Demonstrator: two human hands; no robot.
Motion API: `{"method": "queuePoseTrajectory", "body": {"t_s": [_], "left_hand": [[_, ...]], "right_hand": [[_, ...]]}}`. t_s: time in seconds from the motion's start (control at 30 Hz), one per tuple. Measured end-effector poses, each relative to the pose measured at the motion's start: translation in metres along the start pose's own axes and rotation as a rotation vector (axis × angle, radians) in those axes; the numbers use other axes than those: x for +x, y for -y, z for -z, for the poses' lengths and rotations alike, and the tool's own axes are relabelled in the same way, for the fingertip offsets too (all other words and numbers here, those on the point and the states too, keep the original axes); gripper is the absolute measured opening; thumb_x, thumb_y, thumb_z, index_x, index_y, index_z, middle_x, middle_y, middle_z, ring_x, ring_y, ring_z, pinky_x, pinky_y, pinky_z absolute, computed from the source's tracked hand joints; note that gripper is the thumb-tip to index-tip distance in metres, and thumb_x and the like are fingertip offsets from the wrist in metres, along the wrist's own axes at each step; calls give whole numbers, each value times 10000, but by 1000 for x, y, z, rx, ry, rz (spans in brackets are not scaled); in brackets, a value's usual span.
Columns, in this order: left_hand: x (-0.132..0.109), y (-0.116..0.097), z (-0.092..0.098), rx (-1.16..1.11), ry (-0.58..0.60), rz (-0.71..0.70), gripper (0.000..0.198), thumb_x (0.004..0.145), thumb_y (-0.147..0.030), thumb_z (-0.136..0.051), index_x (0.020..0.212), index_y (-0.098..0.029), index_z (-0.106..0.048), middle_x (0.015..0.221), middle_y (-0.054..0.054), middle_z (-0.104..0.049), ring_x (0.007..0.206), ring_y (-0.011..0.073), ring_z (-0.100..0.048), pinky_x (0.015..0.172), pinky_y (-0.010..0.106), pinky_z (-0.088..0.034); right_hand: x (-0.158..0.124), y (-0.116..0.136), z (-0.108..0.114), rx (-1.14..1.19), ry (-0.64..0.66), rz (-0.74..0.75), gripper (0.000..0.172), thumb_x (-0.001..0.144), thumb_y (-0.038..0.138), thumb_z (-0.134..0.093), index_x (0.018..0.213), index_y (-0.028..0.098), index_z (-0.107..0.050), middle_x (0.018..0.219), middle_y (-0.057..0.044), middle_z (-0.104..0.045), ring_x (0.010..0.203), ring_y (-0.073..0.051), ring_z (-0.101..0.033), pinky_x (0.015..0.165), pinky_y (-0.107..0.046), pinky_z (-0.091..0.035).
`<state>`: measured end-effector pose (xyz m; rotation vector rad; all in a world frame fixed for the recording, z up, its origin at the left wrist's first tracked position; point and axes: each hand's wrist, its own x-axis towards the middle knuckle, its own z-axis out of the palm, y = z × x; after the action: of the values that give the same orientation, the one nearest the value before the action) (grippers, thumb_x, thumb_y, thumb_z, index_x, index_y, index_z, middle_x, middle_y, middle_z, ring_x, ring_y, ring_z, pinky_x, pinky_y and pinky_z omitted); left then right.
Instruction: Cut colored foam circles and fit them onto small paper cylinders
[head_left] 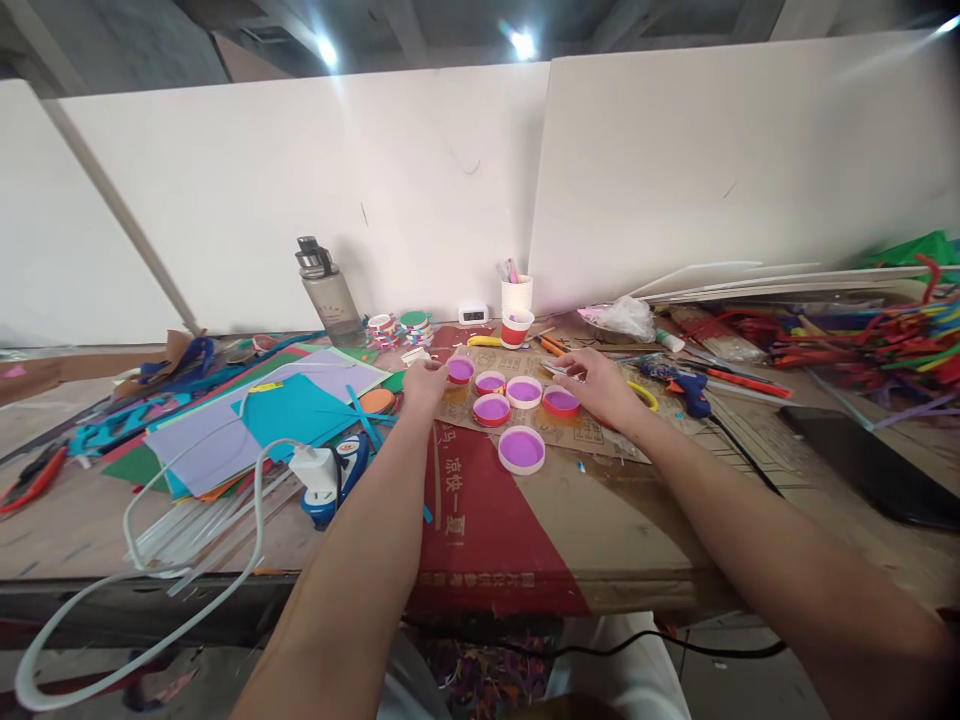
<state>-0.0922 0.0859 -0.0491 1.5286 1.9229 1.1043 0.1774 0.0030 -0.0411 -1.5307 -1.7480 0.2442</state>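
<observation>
My left hand [424,383] is closed at the left side of a shallow round piece [460,370] with a purple inside and red rim. Small white pieces [415,356] lie just beyond its fingers; what they pinch, if anything, is hidden. My right hand [595,386] has its fingers drawn together, with a small whitish thing [553,368] at their tips, too small to name. Below them sits another red-rimmed purple round [561,401]. Between my hands are several more such rounds, including a white-rimmed one [523,391]. Nearest me lies a larger white-rimmed round [521,450].
Coloured paper sheets [277,420], a power strip [336,478] and a white cable [259,500] lie left. A bottle [330,295] and paper cups [517,327] stand behind. At right are a glue gun [682,385], a black phone-like slab [874,465] and pipe cleaners [862,335].
</observation>
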Motion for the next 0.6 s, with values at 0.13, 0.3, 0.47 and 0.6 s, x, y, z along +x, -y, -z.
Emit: {"method": "queuePoseTrajectory", "body": {"t_s": [0.13,0.3,0.47,0.6], "left_hand": [[-1,1,3,46,56,4,108,695,-270,-686,735,-177,-649,746,79,-717,766,218,-665,647,275,-427],[-6,-5,6,81,63,-33,86,688,-239,-701,654,-189,-639,806,90,-735,797,227,-655,671,284,-408],[-13,-18,7,46,70,-172,90,747,-229,-647,674,-181,-666,798,52,-729,755,185,-628,702,275,-416],[-22,-30,7,-37,124,-291,123,766,-244,-639,668,-176,-669,743,28,-710,697,157,-598,679,263,-404]], "right_hand": [[0,1,6,-40,11,-26,156,818,281,-627,917,192,-709,979,-74,-721,797,-191,-648,781,-340,-518],[-1,2,18,-115,232,-28,166,836,318,-609,864,203,-726,868,-49,-750,768,-198,-653,699,-301,-476],[-2,0,22,-177,473,-37,96,762,323,-696,805,247,-738,832,-19,-753,737,-203,-652,623,-280,-448],[-3,1,22,-193,599,32,49,740,241,-662,736,238,-710,724,7,-713,670,-181,-621,572,-264,-407]]}}
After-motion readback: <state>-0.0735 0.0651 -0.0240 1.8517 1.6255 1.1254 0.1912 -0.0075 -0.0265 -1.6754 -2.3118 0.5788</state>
